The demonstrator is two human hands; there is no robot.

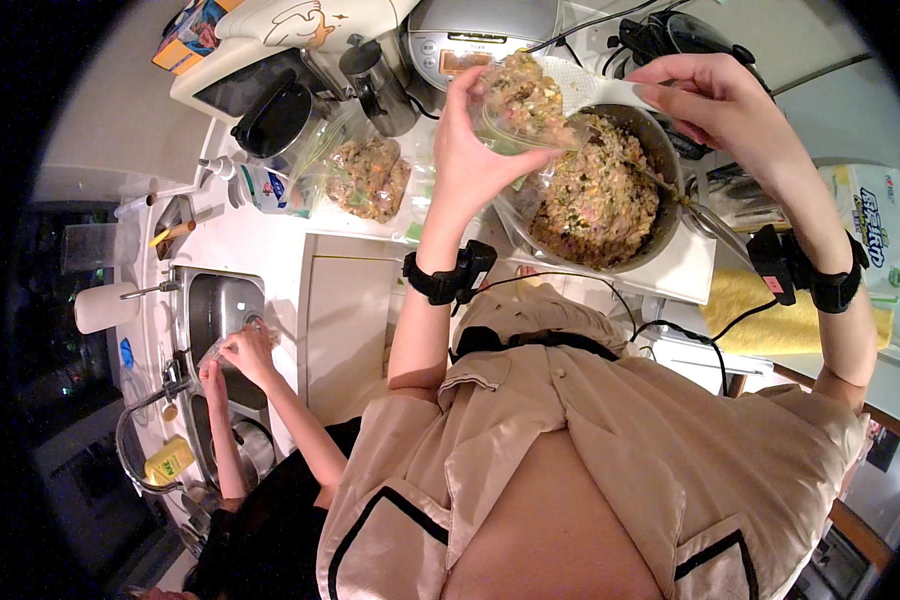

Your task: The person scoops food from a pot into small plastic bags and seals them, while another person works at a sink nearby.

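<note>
My left hand (476, 150) holds up a clear plastic bag (506, 135) by its mouth, thumb and fingers spread around the rim. In my right hand (701, 97) is the handle of a white rice paddle (574, 84). A lump of ground meat filling (529, 94) with chopped vegetables sits at the bag's mouth, against the paddle's blade. Below stands a metal pot (675, 217) with more of the same filling (596, 195) inside. A metal utensil (720, 229) leans over the pot's right rim. Another clear bag (367, 180), filled with the mixture, lies on the counter to the left.
Behind my hands are a rice cooker (480, 37), a lidded metal pitcher (379, 86) and a black-lidded container (277, 120). A yellow cloth (765, 315) hangs at right. On the left, a co-worker's hands (240, 356) hold clear plastic over the sink (225, 289).
</note>
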